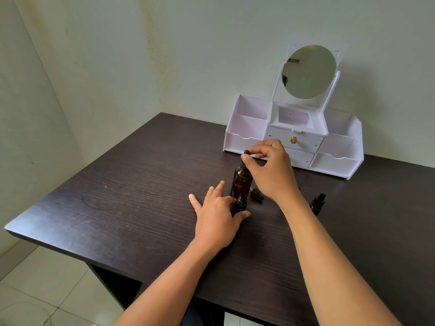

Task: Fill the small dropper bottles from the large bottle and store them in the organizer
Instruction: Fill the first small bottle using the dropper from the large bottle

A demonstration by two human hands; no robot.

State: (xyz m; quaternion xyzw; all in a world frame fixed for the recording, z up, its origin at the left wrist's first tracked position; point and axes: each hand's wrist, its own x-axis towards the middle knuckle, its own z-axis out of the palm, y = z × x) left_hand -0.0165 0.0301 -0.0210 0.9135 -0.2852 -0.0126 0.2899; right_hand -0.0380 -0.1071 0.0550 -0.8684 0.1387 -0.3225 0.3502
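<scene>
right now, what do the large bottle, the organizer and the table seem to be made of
Large bottle: amber glass, probably; glossy, see-through brown wall.
Organizer: matte white board, plastic or painted wood, hard to tell; flat slotted panels.
Table: dark wood-grain top, likely laminate; fine streaks, dull sheen.

This looks like a room in a home, a dressing corner. Just behind the right hand (268,165), which pinches a dropper (246,152), stands a white organizer (244,141) with a round mirror (308,71) and drawers (308,141), one with a gold knob (293,140). Under the grip lies a dark wood-grain desk (141,184), set into a corner of plain pale walls (117,55). Low to the left of the grip, pale floor tiles (35,290) show.
</scene>
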